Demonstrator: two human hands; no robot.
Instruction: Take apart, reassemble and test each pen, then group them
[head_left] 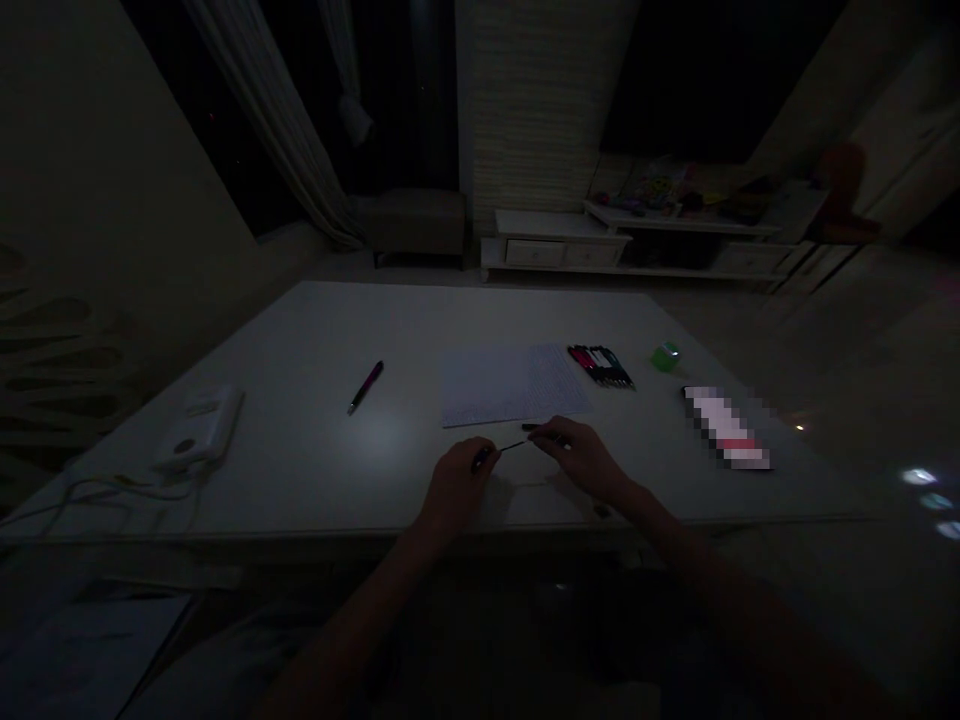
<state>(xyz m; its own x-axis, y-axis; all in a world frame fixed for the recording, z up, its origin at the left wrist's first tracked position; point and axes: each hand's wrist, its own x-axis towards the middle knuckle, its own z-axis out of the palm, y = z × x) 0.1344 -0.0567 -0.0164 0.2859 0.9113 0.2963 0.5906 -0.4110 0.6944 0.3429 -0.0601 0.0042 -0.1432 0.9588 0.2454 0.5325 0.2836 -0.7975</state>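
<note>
My left hand (461,480) is closed around a short dark pen barrel (481,458) above the near part of the table. A thin dark pen refill (513,445) spans the gap between my two hands. Fingertips of my right hand (574,455) pinch its far end. Beside the right fingers is another dark pen piece (529,427); I cannot tell whether it is held or lies on the table. Just beyond the hands lies a written sheet of paper (510,385). Dim light hides fine detail.
A pen (365,388) lies to the left on the white table (300,470). Several pens (600,367) lie in a row at right, near a small green object (665,356) and a phone (726,428). A white box (199,425) with cables sits far left.
</note>
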